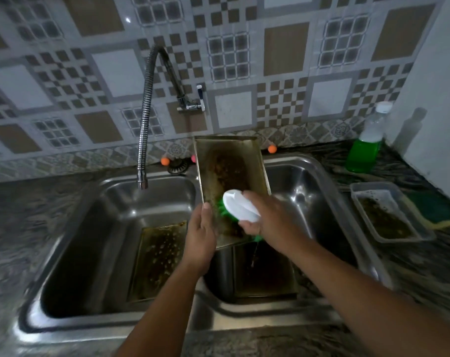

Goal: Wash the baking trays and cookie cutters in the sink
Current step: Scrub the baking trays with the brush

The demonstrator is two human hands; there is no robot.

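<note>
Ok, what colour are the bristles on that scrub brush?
Green, under a white handle: the scrub brush shows best in the head view, held in the right hand.

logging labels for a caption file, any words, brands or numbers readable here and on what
None can be read.
Bottle with green liquid: no label legible.
Brush in the right hand: plain white back, no text seen.
Tray held by the left hand: only stains.
Tap: no marking legible.

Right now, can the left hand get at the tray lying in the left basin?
Probably not yet: the left hand grips the tilted tray. Otherwise the tray in the left basin lies uncovered below it.
</note>
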